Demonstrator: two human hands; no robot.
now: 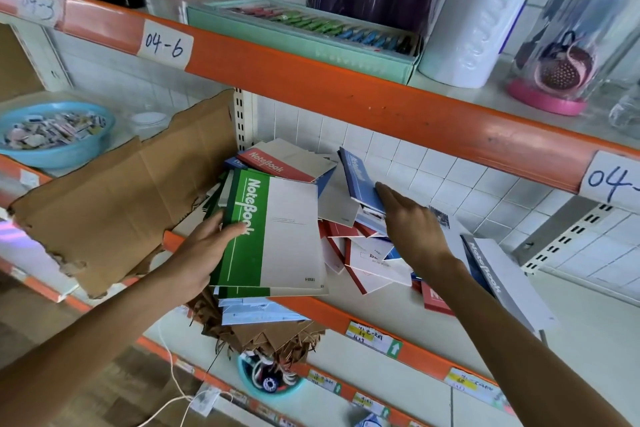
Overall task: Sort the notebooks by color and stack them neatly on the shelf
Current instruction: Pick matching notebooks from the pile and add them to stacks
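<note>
Our left hand (204,253) grips the green notebook (277,236); our right hand (412,229), fingers straight, touches the blue notebook (358,180), hiding its lower edge.

White tiled wall (433,163) is showing behind the shelving. Orange rails (311,80) are edging the boards, carrying handwritten labels (164,44). A perforated upright (239,118) is standing at the back. Daylight is glaring off the upper board.

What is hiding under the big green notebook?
Under the green notebook, held by the left hand, more notebook edges peek out: green, then pale blue. Their covers and count are hidden.
</note>
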